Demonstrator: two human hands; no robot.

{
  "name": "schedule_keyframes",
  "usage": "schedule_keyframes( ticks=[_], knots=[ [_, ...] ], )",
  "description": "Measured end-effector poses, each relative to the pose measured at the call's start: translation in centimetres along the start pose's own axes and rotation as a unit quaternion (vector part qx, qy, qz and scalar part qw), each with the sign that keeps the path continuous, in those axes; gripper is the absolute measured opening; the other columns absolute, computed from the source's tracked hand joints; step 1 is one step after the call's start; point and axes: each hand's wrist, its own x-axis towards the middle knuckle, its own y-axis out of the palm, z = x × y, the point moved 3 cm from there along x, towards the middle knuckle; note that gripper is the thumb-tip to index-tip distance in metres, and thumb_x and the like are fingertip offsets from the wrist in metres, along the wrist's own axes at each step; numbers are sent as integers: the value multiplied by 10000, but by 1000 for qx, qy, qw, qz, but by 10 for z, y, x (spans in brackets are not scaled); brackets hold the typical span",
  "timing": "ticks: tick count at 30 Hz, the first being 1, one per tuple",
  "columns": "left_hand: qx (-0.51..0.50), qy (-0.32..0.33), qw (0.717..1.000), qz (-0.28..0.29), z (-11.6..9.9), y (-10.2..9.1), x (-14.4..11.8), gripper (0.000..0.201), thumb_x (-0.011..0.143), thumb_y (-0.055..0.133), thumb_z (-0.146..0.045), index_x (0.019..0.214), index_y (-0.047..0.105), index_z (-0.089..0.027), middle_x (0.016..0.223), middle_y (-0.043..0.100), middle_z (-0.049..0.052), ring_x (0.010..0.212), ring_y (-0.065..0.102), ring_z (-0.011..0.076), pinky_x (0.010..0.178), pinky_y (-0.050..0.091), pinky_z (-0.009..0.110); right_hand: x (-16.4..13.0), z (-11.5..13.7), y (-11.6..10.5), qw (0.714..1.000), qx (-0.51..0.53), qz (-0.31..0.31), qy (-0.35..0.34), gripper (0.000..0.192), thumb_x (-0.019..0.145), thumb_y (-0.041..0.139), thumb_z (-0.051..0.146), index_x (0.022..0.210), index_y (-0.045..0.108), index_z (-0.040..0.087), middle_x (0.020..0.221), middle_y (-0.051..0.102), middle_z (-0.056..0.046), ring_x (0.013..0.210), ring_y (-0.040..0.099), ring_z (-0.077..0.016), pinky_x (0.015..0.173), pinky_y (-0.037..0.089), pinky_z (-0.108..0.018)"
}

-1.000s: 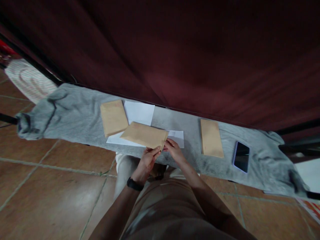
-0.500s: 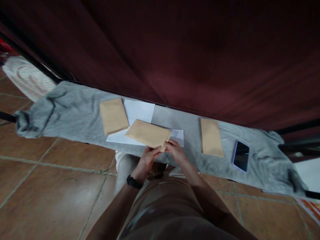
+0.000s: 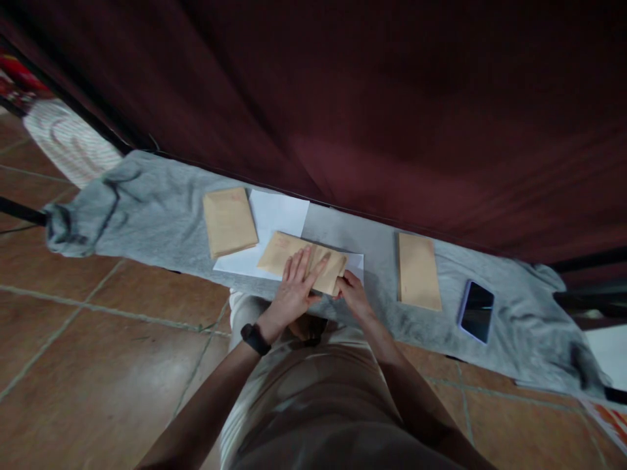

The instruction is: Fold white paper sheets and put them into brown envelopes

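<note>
The brown envelope (image 3: 279, 250) lies under the left hand (image 3: 292, 285), stretching from about eleven o'clock of that hand's knuckles round to two o'clock, where its far end meets the right hand (image 3: 351, 292). Beneath it, white paper (image 3: 280, 211) shows at twelve and to either side, spread on a grey cloth (image 3: 151, 215). A second brown envelope, or a stack of them (image 3: 230, 223), rests at half past ten from the left hand; another brown bundle (image 3: 420, 271) sits between two and three o'clock from the right hand, with a phone (image 3: 477, 312) beyond it near three.

The left hand is palm down, fingers fanned and laid flat across the envelope — the index splits away toward two o'clock, the others toward twelve. A dark watch (image 3: 255, 339) circles that wrist. The right hand reaches in toward eleven, fingers curled, pinching the envelope's near right corner.

The left fingers cover the envelope's middle, where a dark line could be a fold or a shadow. The right thumb's exact placement is hard to make out, and the red print on the envelope is too small to read.
</note>
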Motion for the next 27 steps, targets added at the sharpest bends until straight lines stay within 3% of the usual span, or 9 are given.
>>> schedule_keyframes(
  ticks=[2,5,8,11,15,21,23,27],
  knots=[
    [60,19,997,40,9,-4,10,1074,776,851,-405,1646,240,-254,1751,37,181,1605,70,421,1266,115,647,-3,2,-6,999,-22,20,-21,165,803,526,361,880,637,266,739,651,15,639,597,-175,539,504,-257],
    [75,30,992,100,18,-2,21,1214,716,870,-498,1667,160,-247,1745,-27,204,1605,46,426,1257,52,661,-8,6,-18,996,-40,61,-43,145,810,526,353,859,623,257,674,620,39,599,575,-155,549,481,-245],
    [53,49,984,160,21,6,27,1289,670,867,-562,1672,120,-244,1741,29,221,1606,68,414,1254,50,654,-11,7,-30,993,-54,94,-56,141,820,513,344,860,613,253,665,616,51,575,574,-141,548,478,-238],
    [35,69,978,192,19,13,29,1290,660,856,-580,1672,127,-246,1720,182,213,1597,135,399,1259,48,635,-11,3,-40,990,-73,107,-57,133,828,514,338,862,612,256,660,617,56,554,575,-134,520,472,-229],
    [42,79,983,158,12,15,30,1277,655,860,-572,1669,156,-244,1658,318,199,1561,225,411,1259,55,633,-8,-5,-49,992,-89,82,-26,55,801,530,290,791,574,259,618,601,57,519,570,-134,492,477,-230],
    [93,104,987,82,-6,5,32,1085,758,812,-496,1654,243,-271,1562,436,165,1464,365,395,1260,49,638,-7,-13,-54,994,-105,19,-11,46,788,506,293,784,548,273,631,600,34,526,560,-152,481,474,-250],
    [114,104,985,76,-12,2,32,1055,783,798,-472,1656,236,-286,1551,449,153,1457,373,393,1262,63,639,-9,-10,-58,991,-123,-13,-46,86,783,506,303,828,573,272,705,654,8,593,603,-179,545,515,-291],
    [165,104,978,71,-26,-5,33,1081,801,805,-406,1669,169,-306,1538,463,137,1453,383,395,1266,104,634,-17,8,-75,961,-178,-138,-162,193,800,557,341,942,640,239,930,733,-64,857,680,-239,801,554,-384]
  ],
)
